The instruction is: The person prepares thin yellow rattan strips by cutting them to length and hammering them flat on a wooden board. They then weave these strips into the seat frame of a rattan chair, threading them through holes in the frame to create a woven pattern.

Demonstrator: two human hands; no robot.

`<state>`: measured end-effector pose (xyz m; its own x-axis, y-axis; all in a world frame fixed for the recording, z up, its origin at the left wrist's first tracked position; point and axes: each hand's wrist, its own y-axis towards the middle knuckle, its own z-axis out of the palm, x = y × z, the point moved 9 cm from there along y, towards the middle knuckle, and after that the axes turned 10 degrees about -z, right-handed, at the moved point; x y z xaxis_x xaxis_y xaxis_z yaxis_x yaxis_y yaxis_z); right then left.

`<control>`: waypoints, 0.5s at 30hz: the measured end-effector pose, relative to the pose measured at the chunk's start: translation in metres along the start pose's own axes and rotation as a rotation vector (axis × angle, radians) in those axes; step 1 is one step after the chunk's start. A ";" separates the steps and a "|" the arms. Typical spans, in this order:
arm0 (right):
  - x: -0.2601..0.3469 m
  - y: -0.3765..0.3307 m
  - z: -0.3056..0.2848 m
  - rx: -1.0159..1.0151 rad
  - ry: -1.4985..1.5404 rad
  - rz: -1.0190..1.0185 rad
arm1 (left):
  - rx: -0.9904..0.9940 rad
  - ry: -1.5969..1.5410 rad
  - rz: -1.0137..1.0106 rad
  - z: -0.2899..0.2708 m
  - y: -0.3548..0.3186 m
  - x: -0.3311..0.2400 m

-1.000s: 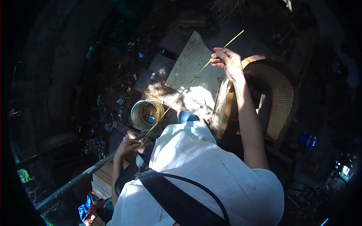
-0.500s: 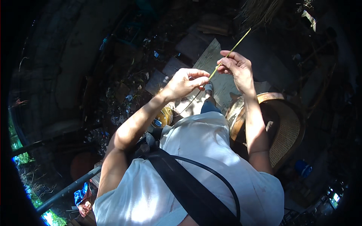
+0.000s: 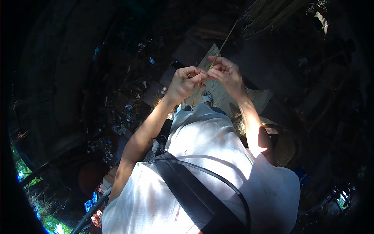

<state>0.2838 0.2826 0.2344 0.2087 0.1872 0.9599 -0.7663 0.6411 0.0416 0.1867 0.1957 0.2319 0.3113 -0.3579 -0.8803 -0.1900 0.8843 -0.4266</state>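
Note:
Both my hands are raised in front of me and meet at a thin yellow-green cane strip (image 3: pixel 225 39). My left hand (image 3: pixel 186 81) pinches the strip's near end with thumb and fingers. My right hand (image 3: pixel 227 72) grips the same strip right beside it, fingers curled. The strip runs up and away from my hands toward the top of the view. Below my hands lies a flat pale board (image 3: pixel 218 93). A woven cane chair seat (image 3: pixel 282 146) sits by my right elbow.
Dark wooden planks (image 3: pixel 187 50) and scattered debris (image 3: pixel 124 113) cover the ground on the left. A bundle of dry straw (image 3: pixel 272 11) hangs at the top. A metal rail (image 3: pixel 91 210) crosses the lower left. My white shirt and a black strap fill the bottom.
My left hand rose from low beside a tin can up to the strip and now pinches it next to my right hand. The view tilted, and the can is hidden.

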 end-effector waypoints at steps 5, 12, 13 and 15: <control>-0.011 0.020 -0.006 -0.004 0.076 0.075 | 0.066 0.009 -0.082 -0.006 0.022 -0.002; -0.016 0.030 -0.008 -0.112 0.229 0.036 | 0.207 0.105 -0.112 -0.023 0.049 -0.022; -0.021 0.036 -0.018 -0.132 0.113 0.027 | 0.147 0.082 -0.058 -0.036 0.056 -0.035; -0.036 0.042 -0.045 -0.188 -0.257 0.030 | 0.030 0.021 0.023 -0.065 0.068 -0.059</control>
<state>0.2713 0.3362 0.1892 0.0095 0.0294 0.9995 -0.6387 0.7693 -0.0166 0.0946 0.2579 0.2417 0.2877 -0.3434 -0.8940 -0.1691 0.9006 -0.4004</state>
